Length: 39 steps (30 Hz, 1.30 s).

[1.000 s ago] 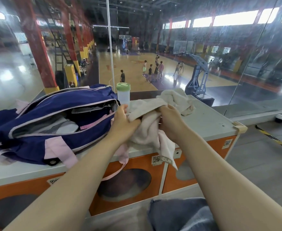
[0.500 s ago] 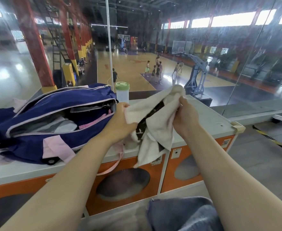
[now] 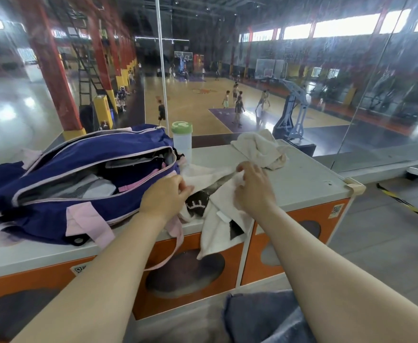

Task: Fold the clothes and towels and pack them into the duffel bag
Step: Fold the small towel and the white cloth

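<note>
The navy duffel bag (image 3: 54, 214) with pink trim lies unzipped on the left of the white counter top (image 3: 309, 184). Grey and white folded clothes (image 3: 91, 188) show inside it. A white garment with a black print (image 3: 217, 219) is spread on the counter just right of the bag, its lower part hanging over the front edge. My left hand (image 3: 164, 198) pinches its left edge beside the bag's opening. My right hand (image 3: 252, 188) rests on it with curled fingers holding its upper edge. A crumpled cream towel (image 3: 259, 148) lies behind my right hand.
A translucent bottle with a green lid (image 3: 182, 142) stands right behind the bag's end. A glass wall rises along the counter's far edge. The counter's right corner (image 3: 356, 188) drops to the floor. A blue-grey cloth (image 3: 264, 318) lies at the bottom edge.
The white garment, held up in the air before, now lies on the counter. Both hands came down with it, and the right hand moved back toward the left hand.
</note>
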Each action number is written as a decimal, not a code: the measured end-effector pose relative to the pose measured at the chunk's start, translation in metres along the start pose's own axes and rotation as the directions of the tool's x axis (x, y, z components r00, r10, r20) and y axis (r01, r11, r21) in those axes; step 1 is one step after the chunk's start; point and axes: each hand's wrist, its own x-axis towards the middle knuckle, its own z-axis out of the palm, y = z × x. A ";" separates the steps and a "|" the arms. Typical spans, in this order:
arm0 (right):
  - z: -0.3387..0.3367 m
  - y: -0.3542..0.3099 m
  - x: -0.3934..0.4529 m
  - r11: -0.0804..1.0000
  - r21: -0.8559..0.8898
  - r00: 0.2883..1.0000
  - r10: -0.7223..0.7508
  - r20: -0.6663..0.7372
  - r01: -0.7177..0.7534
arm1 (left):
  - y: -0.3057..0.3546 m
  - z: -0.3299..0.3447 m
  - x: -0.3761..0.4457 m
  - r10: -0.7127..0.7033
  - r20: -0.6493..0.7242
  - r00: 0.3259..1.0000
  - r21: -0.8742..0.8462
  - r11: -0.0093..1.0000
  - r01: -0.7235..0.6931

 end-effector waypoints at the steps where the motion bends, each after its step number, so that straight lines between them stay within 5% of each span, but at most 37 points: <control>1: 0.001 -0.002 0.000 0.995 0.063 0.994 -0.078 0.081 0.073 | 0.000 -0.001 0.001 -0.021 0.081 0.996 -0.002 1.000 0.021; 4: 0.007 -0.003 -0.002 0.976 0.177 0.951 -0.167 0.259 0.124 | -0.001 -0.004 0.000 -0.014 0.230 0.973 0.040 0.999 0.005; 8: 0.012 -0.002 -0.001 0.983 -0.034 0.911 -0.153 0.382 0.179 | -0.004 -0.003 -0.001 0.034 0.186 0.982 -0.039 0.999 -0.027; 12: 0.003 -0.017 0.002 0.931 -0.151 0.922 -0.288 0.258 0.333 | 0.008 -0.004 -0.002 0.062 0.002 0.998 -0.294 0.954 -0.058; 16: -0.007 -0.026 0.006 0.896 -0.062 0.898 -0.434 0.076 0.439 | 0.026 -0.014 0.002 0.052 -0.118 0.992 -0.527 0.843 -0.107; 20: -0.012 -0.036 0.007 0.871 0.020 0.859 -0.487 0.155 0.490 | 0.035 -0.021 0.002 0.123 -0.092 0.988 -0.656 0.739 -0.153; 26: -0.014 -0.030 0.008 0.905 0.149 0.916 -0.402 -0.008 0.399 | 0.029 -0.017 0.000 0.054 0.016 0.998 -0.561 0.827 -0.036; 35: -0.036 -0.036 0.007 0.937 0.258 0.966 -0.199 -0.164 0.237 | 0.003 0.031 -0.010 -0.012 0.203 0.979 -0.148 0.988 0.043; 39: -0.044 -0.031 0.008 0.921 0.347 0.970 -0.104 -0.219 0.177 | 0.004 0.047 -0.018 -0.031 0.164 0.986 -0.261 0.962 0.073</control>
